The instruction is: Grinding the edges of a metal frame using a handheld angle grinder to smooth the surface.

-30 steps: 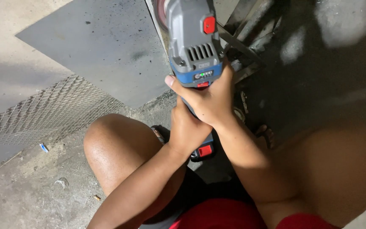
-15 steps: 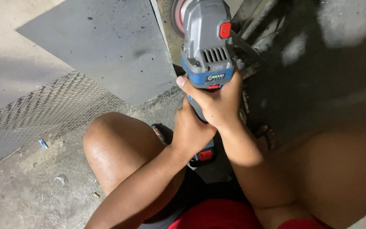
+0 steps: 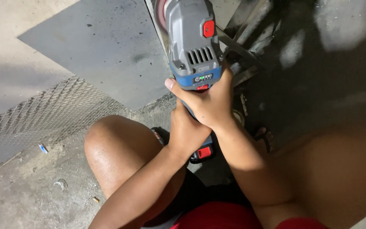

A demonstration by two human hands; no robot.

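Now angle grinder (image 3: 192, 46) gripped, right hand (image 3: 206, 101) ahead, left hand (image 3: 187, 133) behind

We see bright light on the left floor (image 3: 18, 51), while deep shadow covers the right. Focus stays sharp; the upper-right corner blurs.

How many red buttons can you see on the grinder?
3: one red button on the grey top, a small one beside the right hand, one below the left hand. Others may be hidden.
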